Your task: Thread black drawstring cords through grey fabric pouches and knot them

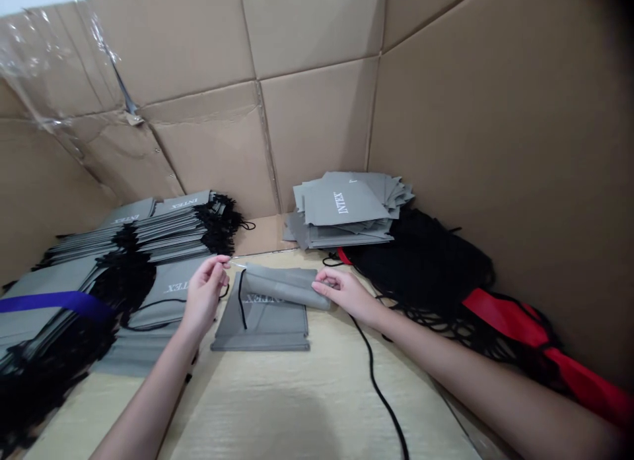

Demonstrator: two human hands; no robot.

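A grey non-woven INTEX drawstring bag (260, 325) lies flat on the pale table, its upper part folded into a soft roll (282, 285). My right hand (344, 292) grips the right end of that roll. My left hand (203, 295) sits at the roll's left end, with finger and thumb pinched on a thin pale strip (232, 263), too small to identify. A black cord (242, 301) crosses the bag, and another black cord (381, 394) trails down the table towards me.
Stacks of grey bags with black cords (163, 229) fill the left, crossed lower down by a purple strap (54, 303). Another grey stack (341, 206) stands at the back, beside a black heap (421, 262) with red fabric (510, 321). Cardboard walls (317, 117) surround the table (277, 394).
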